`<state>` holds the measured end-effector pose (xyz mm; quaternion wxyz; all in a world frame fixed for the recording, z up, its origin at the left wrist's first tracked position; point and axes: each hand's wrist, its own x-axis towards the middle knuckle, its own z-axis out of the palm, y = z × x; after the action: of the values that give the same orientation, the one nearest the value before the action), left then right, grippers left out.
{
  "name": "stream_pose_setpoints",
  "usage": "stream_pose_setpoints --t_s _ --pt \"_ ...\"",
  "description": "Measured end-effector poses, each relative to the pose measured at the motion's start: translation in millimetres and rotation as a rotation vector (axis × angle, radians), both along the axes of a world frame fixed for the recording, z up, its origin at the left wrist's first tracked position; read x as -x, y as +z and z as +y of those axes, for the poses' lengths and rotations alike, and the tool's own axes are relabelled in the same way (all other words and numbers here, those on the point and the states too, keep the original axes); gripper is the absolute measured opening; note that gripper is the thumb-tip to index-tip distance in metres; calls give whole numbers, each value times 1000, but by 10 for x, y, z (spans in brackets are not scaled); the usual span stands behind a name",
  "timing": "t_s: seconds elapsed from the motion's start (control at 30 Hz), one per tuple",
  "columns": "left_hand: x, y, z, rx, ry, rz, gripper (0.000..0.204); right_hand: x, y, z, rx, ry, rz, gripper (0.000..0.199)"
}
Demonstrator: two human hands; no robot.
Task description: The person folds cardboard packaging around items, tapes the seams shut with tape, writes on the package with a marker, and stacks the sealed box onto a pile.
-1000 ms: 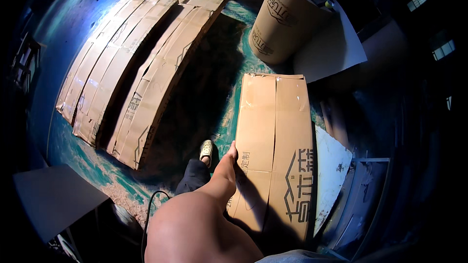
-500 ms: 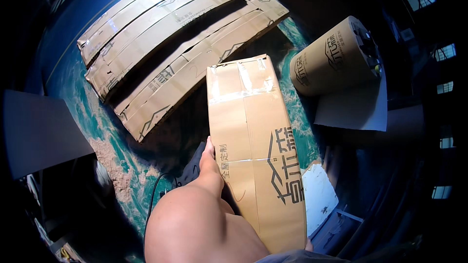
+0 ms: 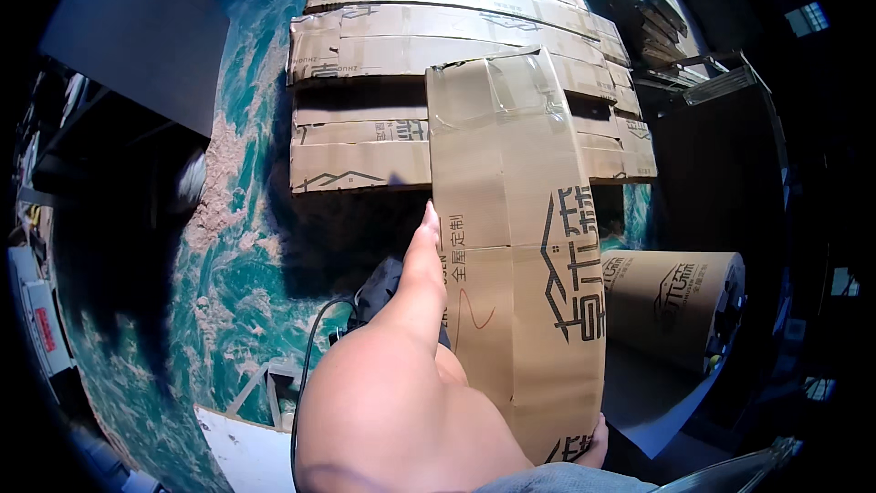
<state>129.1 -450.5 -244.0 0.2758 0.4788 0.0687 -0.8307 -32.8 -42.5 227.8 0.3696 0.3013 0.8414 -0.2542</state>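
A long cardboard carton [image 3: 479, 310] stretches away from my body, its far end bound with clear tape and its upper side printed with a dark house-shaped mark. My left hand [image 3: 426, 224] presses along its left side, fingers pointing forward and partly hidden by the box. Near the close end, at the lower right edge, my right hand [image 3: 598, 443] grips the same carton; most of it is hidden. Beyond lie several long flat cartons [image 3: 356, 160] in rows and layers. The held carton's far end overlaps them in view; whether it touches them I cannot tell.
A big roll of printed brown cardboard [image 3: 680, 297] lies at the right. Dark flat panels [image 3: 643, 9] are stacked at the far right. A grey panel [image 3: 137, 27] stands at upper left. The green marbled floor [image 3: 255, 310] carries a black cable [image 3: 306, 374].
My view has turned rightward, and the held carton has swung with me toward the stacked cartons. Its far end now overlaps them in view. Both hands keep their hold.
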Motion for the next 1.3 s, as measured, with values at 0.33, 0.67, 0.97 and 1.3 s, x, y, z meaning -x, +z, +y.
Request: stream_pose_setpoints --t_s 0.33,0.67,0.97,1.3 --pt "335 -711 337 -208 288 -193 97 2667 -128 -1146 9 637 151 47" --pt "202 -1407 177 -397 538 -390 99 4881 -1236 -4384 -281 1895 347 38" --pt "-195 -1434 -97 -380 748 -464 94 5140 -2523 -7077 -259 2289 378 48" --pt "-498 -1217 -680 -378 868 -483 82 4537 -2974 -7916 -389 2120 227 64"
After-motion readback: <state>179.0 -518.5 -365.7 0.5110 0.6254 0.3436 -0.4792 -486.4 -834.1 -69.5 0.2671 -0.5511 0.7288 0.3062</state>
